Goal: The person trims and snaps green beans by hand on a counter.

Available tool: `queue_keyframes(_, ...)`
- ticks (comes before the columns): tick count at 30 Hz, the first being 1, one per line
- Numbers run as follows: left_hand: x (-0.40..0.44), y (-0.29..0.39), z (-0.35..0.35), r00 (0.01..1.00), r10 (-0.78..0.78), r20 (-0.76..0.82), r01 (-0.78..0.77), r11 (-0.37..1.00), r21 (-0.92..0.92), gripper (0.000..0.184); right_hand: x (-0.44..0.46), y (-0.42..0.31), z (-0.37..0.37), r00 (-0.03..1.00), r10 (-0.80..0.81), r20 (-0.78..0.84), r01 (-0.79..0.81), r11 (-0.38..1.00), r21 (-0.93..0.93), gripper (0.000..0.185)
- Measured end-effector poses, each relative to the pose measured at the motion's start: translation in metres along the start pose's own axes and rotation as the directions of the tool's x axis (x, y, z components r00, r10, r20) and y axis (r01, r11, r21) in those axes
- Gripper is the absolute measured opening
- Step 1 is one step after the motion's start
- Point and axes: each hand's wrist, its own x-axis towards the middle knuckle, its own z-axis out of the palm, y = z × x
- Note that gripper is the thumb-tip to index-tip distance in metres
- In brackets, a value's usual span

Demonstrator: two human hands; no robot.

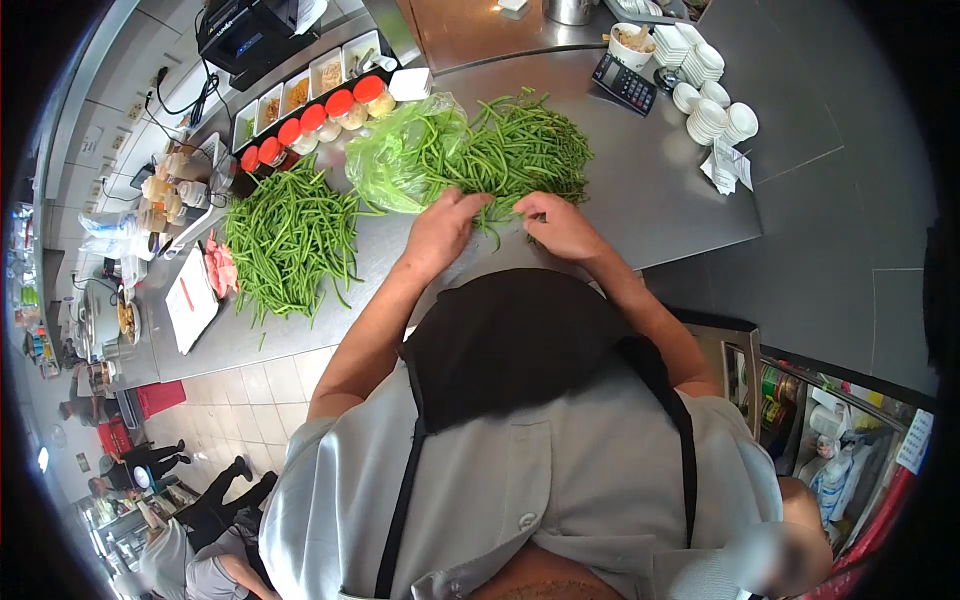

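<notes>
Two heaps of green beans lie on the steel counter. My left hand [442, 232] is at the near edge of the right heap [530, 150], its fingers bent together around a bean. Just to its right, my right hand [560, 226] has curled fingers at the same edge; what they hold, if anything, is too small to tell. A thin green plastic bag [385, 165] lies crumpled against this heap's left side. The other heap [290, 240] spreads over the counter to the left, apart from both hands.
Red-lidded jars [340, 104] and white food trays [297, 92] line the back. A calculator [624, 84], stacked white containers [706, 118] and papers [727, 168] are at the right. A notepad [190, 298] lies far left. Several people are at lower left.
</notes>
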Motion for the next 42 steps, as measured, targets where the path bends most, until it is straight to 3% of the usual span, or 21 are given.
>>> queue_keyframes(2,0.006,0.005,0.001,0.992,0.048,0.116,-0.053,0.998,0.035,0.031,0.000,-0.003,0.004,0.999,0.001,0.038,0.001,1.000,-0.032,0.023)
queue_keyframes(3,0.008,0.006,0.002,0.989,0.065,0.130,-0.074,0.995,0.070,0.021,0.000,-0.006,0.003,0.999,0.011,0.043,-0.010,1.000,-0.026,0.023)
queue_keyframes(5,0.014,0.008,0.003,0.991,0.097,0.096,-0.102,0.994,0.040,0.022,-0.001,-0.011,0.000,0.998,0.034,0.051,-0.034,0.999,-0.013,0.023)
queue_keyframes(8,0.021,0.024,0.000,0.994,0.105,0.013,-0.105,0.994,0.013,0.021,-0.006,-0.031,-0.005,0.997,-0.011,-0.078,0.009,1.000,-0.019,0.020)
queue_keyframes(11,0.027,0.040,-0.005,0.993,0.111,-0.045,-0.111,0.994,0.011,0.018,-0.007,-0.040,-0.010,0.982,-0.149,-0.116,0.127,0.975,-0.181,0.015)
queue_keyframes(17,0.025,0.064,-0.016,0.995,0.097,-0.018,-0.097,0.995,0.036,0.012,-0.016,-0.064,-0.013,0.975,-0.182,-0.128,0.105,0.883,-0.457,0.009)
queue_keyframes(20,0.022,0.068,-0.008,0.998,0.064,-0.015,-0.064,0.998,-0.013,0.008,-0.009,-0.047,-0.010,0.987,-0.150,-0.059,0.118,0.925,-0.362,0.012)
queue_keyframes(21,0.020,0.066,-0.003,0.998,0.051,-0.024,-0.052,0.998,-0.039,0.007,-0.007,-0.039,-0.006,0.988,-0.112,-0.110,0.090,0.977,-0.193,0.014)
queue_keyframes(22,0.020,0.061,0.002,0.999,-0.013,-0.036,0.006,0.979,-0.203,0.007,-0.005,-0.032,-0.002,0.986,-0.067,-0.153,0.065,0.998,-0.016,0.015)
queue_keyframes(24,0.017,0.053,0.011,0.989,-0.143,-0.023,0.111,0.851,-0.514,0.010,-0.003,-0.024,-0.001,0.982,0.089,-0.164,-0.048,0.970,0.239,0.019)
queue_keyframes(26,0.017,0.042,0.013,0.909,-0.395,0.130,0.332,0.500,-0.800,0.013,-0.004,-0.024,-0.006,0.953,0.286,-0.096,-0.230,0.895,0.381,0.023)
queue_keyframes(27,0.019,0.036,0.012,0.845,-0.479,0.238,0.400,0.270,-0.876,0.014,-0.004,-0.025,-0.012,0.961,0.254,-0.112,-0.227,0.952,0.205,0.025)
queue_keyframes(29,0.021,0.025,0.010,0.822,-0.521,0.229,0.297,0.048,-0.954,0.013,-0.007,-0.025,-0.021,0.974,0.187,-0.126,-0.206,0.965,-0.160,0.027)
queue_keyframes(30,0.021,0.021,0.009,0.807,-0.543,0.232,0.235,-0.065,-0.970,0.013,-0.006,-0.015,-0.018,0.989,0.067,-0.134,-0.087,0.985,-0.147,0.027)
queue_keyframes(32,0.019,0.020,0.006,0.790,-0.555,0.262,0.227,-0.132,-0.965,0.012,-0.004,0.013,-0.005,0.973,-0.169,-0.155,0.150,0.981,-0.126,0.027)
queue_keyframes(35,0.019,0.020,0.006,0.784,-0.559,0.268,0.210,-0.167,-0.963,0.012,-0.007,-0.022,0.000,0.995,0.091,0.027,-0.095,0.972,0.217,0.026)
queue_keyframes(37,0.019,0.021,0.007,0.797,-0.551,0.248,0.191,-0.160,-0.969,0.012,-0.006,-0.031,0.001,0.995,0.086,0.049,-0.093,0.980,0.178,0.025)
queue_keyframes(42,0.019,0.025,0.006,0.835,-0.525,0.162,0.204,0.022,-0.979,0.011,-0.007,-0.038,0.000,0.998,0.064,0.026,-0.065,0.996,0.068,0.023)
